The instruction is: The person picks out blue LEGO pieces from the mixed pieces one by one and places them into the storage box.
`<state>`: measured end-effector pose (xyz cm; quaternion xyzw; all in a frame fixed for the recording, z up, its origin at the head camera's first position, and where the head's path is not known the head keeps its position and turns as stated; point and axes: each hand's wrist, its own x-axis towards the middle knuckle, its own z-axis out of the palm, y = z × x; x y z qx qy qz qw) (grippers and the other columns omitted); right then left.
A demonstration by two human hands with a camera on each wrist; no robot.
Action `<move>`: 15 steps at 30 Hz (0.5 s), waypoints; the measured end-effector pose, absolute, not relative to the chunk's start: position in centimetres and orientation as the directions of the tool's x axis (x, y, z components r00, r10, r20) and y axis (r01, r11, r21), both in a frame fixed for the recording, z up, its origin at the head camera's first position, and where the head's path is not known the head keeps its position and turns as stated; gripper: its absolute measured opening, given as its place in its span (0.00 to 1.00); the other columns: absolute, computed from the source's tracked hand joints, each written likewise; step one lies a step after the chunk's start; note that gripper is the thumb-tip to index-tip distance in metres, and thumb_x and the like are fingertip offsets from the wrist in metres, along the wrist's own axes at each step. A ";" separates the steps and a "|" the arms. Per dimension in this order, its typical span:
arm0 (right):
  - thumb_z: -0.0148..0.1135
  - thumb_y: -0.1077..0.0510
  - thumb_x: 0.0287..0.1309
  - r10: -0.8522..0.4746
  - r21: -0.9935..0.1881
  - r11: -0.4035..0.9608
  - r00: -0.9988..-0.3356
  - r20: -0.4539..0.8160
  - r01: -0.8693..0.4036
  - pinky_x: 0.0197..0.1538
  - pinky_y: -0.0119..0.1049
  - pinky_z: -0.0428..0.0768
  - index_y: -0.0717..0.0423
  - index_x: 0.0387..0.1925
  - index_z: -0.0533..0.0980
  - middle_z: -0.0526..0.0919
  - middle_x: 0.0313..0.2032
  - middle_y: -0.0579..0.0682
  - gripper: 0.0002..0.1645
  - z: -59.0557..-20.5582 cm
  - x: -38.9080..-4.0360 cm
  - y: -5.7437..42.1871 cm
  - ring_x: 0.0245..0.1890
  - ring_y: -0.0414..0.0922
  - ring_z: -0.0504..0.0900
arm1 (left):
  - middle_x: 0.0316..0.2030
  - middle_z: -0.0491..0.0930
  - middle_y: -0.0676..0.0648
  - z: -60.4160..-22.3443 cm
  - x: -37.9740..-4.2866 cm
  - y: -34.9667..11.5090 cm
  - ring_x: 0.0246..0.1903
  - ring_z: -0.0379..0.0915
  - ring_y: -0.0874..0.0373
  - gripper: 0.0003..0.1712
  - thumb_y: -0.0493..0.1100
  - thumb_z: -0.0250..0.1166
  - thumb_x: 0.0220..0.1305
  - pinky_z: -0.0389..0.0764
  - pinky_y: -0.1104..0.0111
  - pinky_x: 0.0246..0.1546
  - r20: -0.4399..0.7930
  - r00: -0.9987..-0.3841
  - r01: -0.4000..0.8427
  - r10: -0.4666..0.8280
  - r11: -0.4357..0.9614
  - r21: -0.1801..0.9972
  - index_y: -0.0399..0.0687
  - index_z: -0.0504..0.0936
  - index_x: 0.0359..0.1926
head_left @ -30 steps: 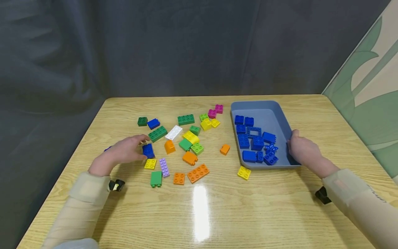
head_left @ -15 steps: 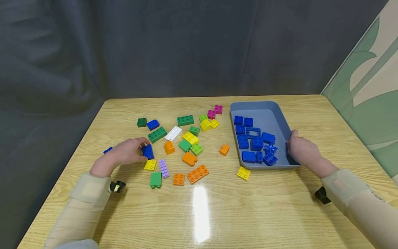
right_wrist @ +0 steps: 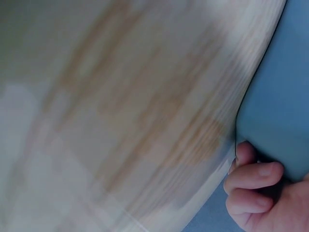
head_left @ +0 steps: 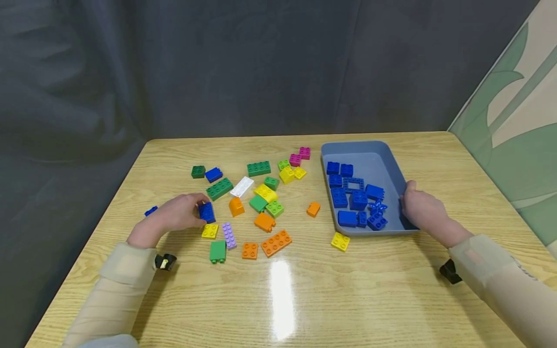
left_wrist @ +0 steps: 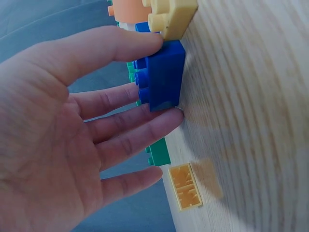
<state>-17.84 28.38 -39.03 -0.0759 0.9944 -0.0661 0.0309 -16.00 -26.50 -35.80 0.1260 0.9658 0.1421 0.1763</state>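
Note:
My left hand (head_left: 180, 212) pinches a blue building brick (head_left: 207, 212) at the left of the table. In the left wrist view, its thumb lies on one end of that blue brick (left_wrist: 166, 75) and the fingers reach the opposite end. A yellow brick (head_left: 210, 231) sits right beside it, with a long green brick (head_left: 219, 189) just behind. At the right, my right hand (head_left: 424, 209) grips the side wall of a grey-blue tray (head_left: 383, 154). Its fingers (right_wrist: 256, 176) curl at the tray's edge in the right wrist view. Several blue bricks (head_left: 359, 199) lie inside the tray.
Another blue brick (head_left: 213, 174) lies farther back, and one more blue piece (head_left: 151, 210) shows past the left wrist. Orange (head_left: 276, 243), white (head_left: 241, 186), purple (head_left: 229, 235) and magenta (head_left: 305, 153) bricks are scattered mid-table. A yellow brick (head_left: 340, 241) sits before the tray.
My left hand's fingers have closed in on the blue brick, from a looser spread around it. The right hand keeps its grip on the tray, which stays in place.

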 end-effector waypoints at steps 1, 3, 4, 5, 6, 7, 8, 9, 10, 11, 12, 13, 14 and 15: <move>0.42 0.64 0.69 -0.156 -0.138 0.979 -0.986 -0.054 -0.148 0.15 0.46 0.72 0.84 0.49 0.52 0.68 0.11 0.56 0.22 -39.0 -17.9 28.4 0.11 0.50 0.72 | 0.48 0.78 0.37 -35.8 -16.0 -26.5 0.38 0.72 0.50 0.33 0.43 0.72 0.56 0.76 0.53 0.46 -0.307 -0.906 0.192 0.292 0.929 0.317 0.36 0.73 0.60; 0.42 0.64 0.69 -0.159 -0.139 0.979 -0.986 -0.054 -0.151 0.15 0.46 0.72 0.84 0.50 0.51 0.68 0.11 0.56 0.23 -39.0 -17.9 28.3 0.11 0.50 0.72 | 0.48 0.78 0.37 -35.8 -16.0 -26.5 0.38 0.73 0.50 0.33 0.44 0.72 0.56 0.76 0.53 0.46 -0.310 -0.905 0.191 0.291 0.930 0.315 0.35 0.73 0.60; 0.41 0.64 0.69 -0.159 -0.142 0.978 -0.986 -0.057 -0.150 0.15 0.46 0.72 0.84 0.50 0.51 0.68 0.11 0.56 0.23 -38.9 -17.9 28.3 0.11 0.50 0.72 | 0.48 0.78 0.37 -35.8 -16.0 -26.5 0.38 0.73 0.50 0.33 0.44 0.72 0.56 0.76 0.53 0.46 -0.311 -0.905 0.191 0.291 0.930 0.314 0.35 0.73 0.60; 0.41 0.64 0.69 -0.161 -0.143 0.978 -0.985 -0.057 -0.151 0.16 0.46 0.72 0.85 0.50 0.51 0.68 0.12 0.57 0.23 -38.9 -17.9 28.3 0.12 0.50 0.72 | 0.48 0.78 0.37 -35.8 -16.0 -26.5 0.38 0.73 0.50 0.33 0.44 0.72 0.56 0.76 0.53 0.47 -0.311 -0.905 0.190 0.290 0.930 0.314 0.35 0.73 0.60; 0.41 0.64 0.69 -0.163 -0.143 0.978 -0.985 -0.057 -0.154 0.16 0.46 0.72 0.85 0.50 0.51 0.68 0.12 0.57 0.23 -38.9 -17.9 28.3 0.12 0.50 0.72 | 0.48 0.78 0.37 -35.8 -16.0 -26.5 0.38 0.73 0.50 0.33 0.44 0.72 0.56 0.76 0.53 0.46 -0.311 -0.905 0.192 0.291 0.930 0.313 0.35 0.73 0.60; 0.41 0.64 0.69 -0.165 -0.144 0.977 -0.985 -0.057 -0.155 0.16 0.46 0.72 0.85 0.50 0.51 0.68 0.12 0.57 0.23 -38.9 -17.9 28.3 0.12 0.50 0.72 | 0.48 0.78 0.37 -35.8 -16.0 -26.5 0.38 0.73 0.50 0.33 0.44 0.72 0.56 0.76 0.53 0.46 -0.311 -0.905 0.192 0.291 0.930 0.312 0.35 0.73 0.60; 0.42 0.64 0.69 -0.167 -0.143 0.977 -0.984 -0.055 -0.158 0.15 0.46 0.72 0.85 0.50 0.51 0.68 0.12 0.57 0.23 -38.9 -17.9 28.3 0.12 0.50 0.72 | 0.48 0.78 0.37 -35.8 -16.0 -26.6 0.38 0.73 0.50 0.33 0.44 0.72 0.56 0.76 0.53 0.46 -0.311 -0.905 0.193 0.292 0.930 0.312 0.35 0.73 0.60; 0.42 0.64 0.69 -0.169 -0.142 0.977 -0.984 -0.052 -0.160 0.15 0.46 0.72 0.85 0.50 0.51 0.68 0.12 0.57 0.23 -38.9 -18.0 28.3 0.12 0.50 0.72 | 0.48 0.78 0.37 -35.8 -16.0 -26.6 0.37 0.73 0.51 0.33 0.44 0.72 0.56 0.76 0.54 0.46 -0.310 -0.905 0.193 0.292 0.931 0.311 0.35 0.73 0.60; 0.42 0.64 0.69 -0.169 -0.140 0.977 -0.984 -0.050 -0.161 0.15 0.46 0.72 0.86 0.50 0.52 0.68 0.11 0.56 0.23 -38.9 -17.9 28.3 0.12 0.50 0.72 | 0.48 0.78 0.37 -35.8 -16.0 -26.6 0.37 0.73 0.51 0.33 0.44 0.72 0.56 0.76 0.54 0.46 -0.309 -0.905 0.193 0.292 0.930 0.313 0.35 0.73 0.60; 0.42 0.64 0.69 -0.169 -0.138 0.977 -0.985 -0.045 -0.162 0.15 0.46 0.72 0.86 0.49 0.52 0.68 0.11 0.56 0.23 -38.9 -17.9 28.3 0.11 0.50 0.72 | 0.47 0.78 0.38 -35.8 -16.0 -26.6 0.37 0.73 0.51 0.33 0.44 0.72 0.56 0.76 0.54 0.45 -0.306 -0.906 0.195 0.294 0.929 0.314 0.35 0.73 0.60; 0.42 0.64 0.69 -0.168 -0.139 0.977 -0.985 -0.047 -0.160 0.15 0.46 0.72 0.86 0.49 0.52 0.68 0.11 0.56 0.23 -38.9 -17.9 28.3 0.11 0.50 0.72 | 0.47 0.78 0.38 -35.8 -16.1 -26.6 0.37 0.73 0.51 0.33 0.44 0.72 0.56 0.76 0.54 0.45 -0.303 -0.906 0.196 0.295 0.928 0.315 0.35 0.73 0.60; 0.42 0.64 0.69 -0.165 -0.139 0.978 -0.985 -0.050 -0.157 0.15 0.46 0.72 0.85 0.49 0.52 0.68 0.11 0.56 0.22 -38.9 -17.9 28.3 0.11 0.50 0.72 | 0.46 0.79 0.38 -35.7 -16.1 -26.6 0.37 0.73 0.51 0.33 0.43 0.72 0.56 0.76 0.54 0.45 -0.300 -0.908 0.195 0.294 0.928 0.318 0.35 0.73 0.60; 0.42 0.64 0.69 -0.164 -0.139 0.978 -0.985 -0.054 -0.155 0.15 0.46 0.72 0.85 0.49 0.52 0.68 0.11 0.56 0.22 -38.9 -17.9 28.4 0.12 0.50 0.72 | 0.46 0.79 0.38 -35.7 -16.0 -26.6 0.37 0.74 0.51 0.33 0.43 0.72 0.56 0.76 0.54 0.45 -0.297 -0.910 0.191 0.290 0.927 0.322 0.35 0.73 0.60; 0.42 0.64 0.69 -0.161 -0.139 0.978 -0.985 -0.056 -0.152 0.15 0.46 0.72 0.85 0.49 0.52 0.68 0.11 0.56 0.22 -38.9 -17.9 28.4 0.12 0.50 0.72 | 0.47 0.79 0.38 -35.6 -16.0 -26.6 0.38 0.74 0.50 0.34 0.43 0.72 0.55 0.77 0.54 0.45 -0.295 -0.912 0.186 0.286 0.927 0.325 0.34 0.73 0.60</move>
